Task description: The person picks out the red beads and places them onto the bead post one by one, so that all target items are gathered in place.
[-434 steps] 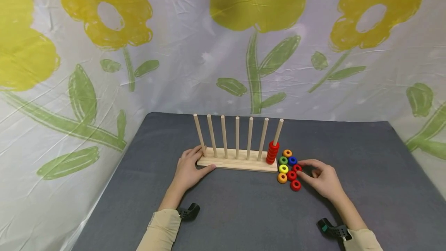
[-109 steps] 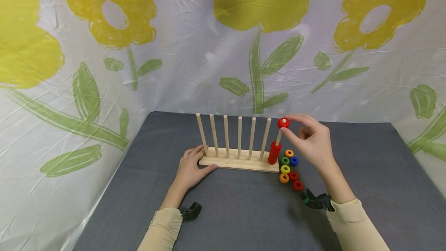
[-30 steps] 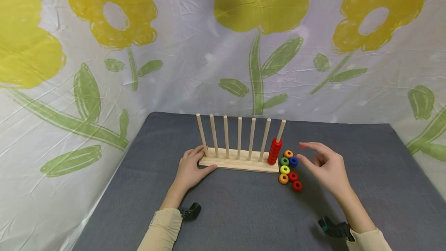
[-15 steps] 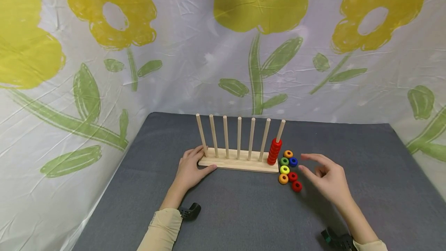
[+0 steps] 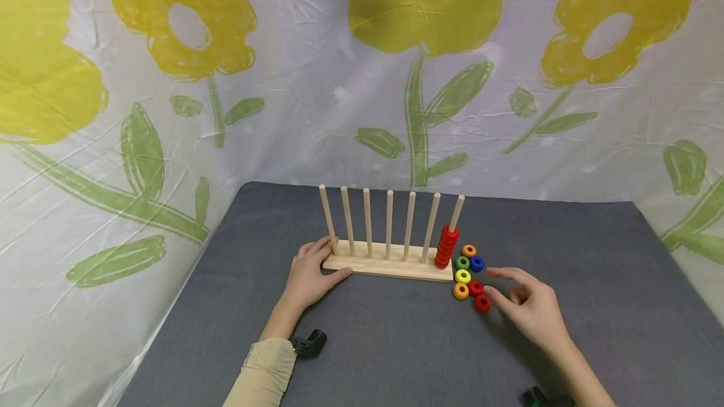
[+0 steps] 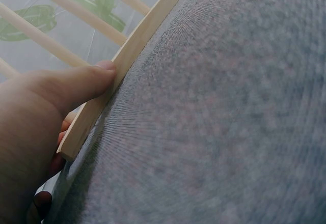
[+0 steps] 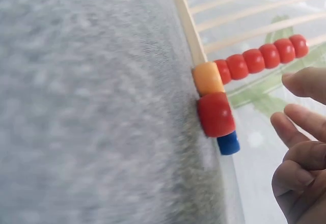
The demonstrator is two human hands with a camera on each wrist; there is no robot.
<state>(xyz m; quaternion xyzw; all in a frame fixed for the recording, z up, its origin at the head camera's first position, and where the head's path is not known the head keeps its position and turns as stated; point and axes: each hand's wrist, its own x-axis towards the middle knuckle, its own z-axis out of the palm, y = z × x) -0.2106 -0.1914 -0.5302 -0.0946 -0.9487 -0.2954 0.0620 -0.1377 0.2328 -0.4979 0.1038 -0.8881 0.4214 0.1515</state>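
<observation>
A pale wooden peg rack point(image 5: 389, 266) with a row of upright pegs stands on the table. My left hand point(image 5: 308, 272) grips its left end; in the left wrist view the thumb point(image 6: 94, 81) presses the front edge of the base and the fingers are partly hidden behind it. On the rightmost peg sits a stack of red beads point(image 5: 447, 247). My right hand point(image 5: 532, 306) hovers right of the loose beads, thumb and index finger apart with nothing between them. Nearest to it are two loose red beads point(image 5: 482, 303), the front one close to the thumb.
Beside the rack's right end lie two orange beads point(image 5: 460, 291), a yellow bead point(image 5: 462, 276), a green bead point(image 5: 462, 262) and a blue bead point(image 5: 477, 263). The other pegs carry no beads. A flower-printed cloth point(image 5: 305, 80) hangs behind the grey table point(image 5: 396, 344).
Earlier my right hand put a red bead onto the rightmost peg, and the stack is taller. Since then it has come down, empty, toward the loose red beads. My left hand stays put.
</observation>
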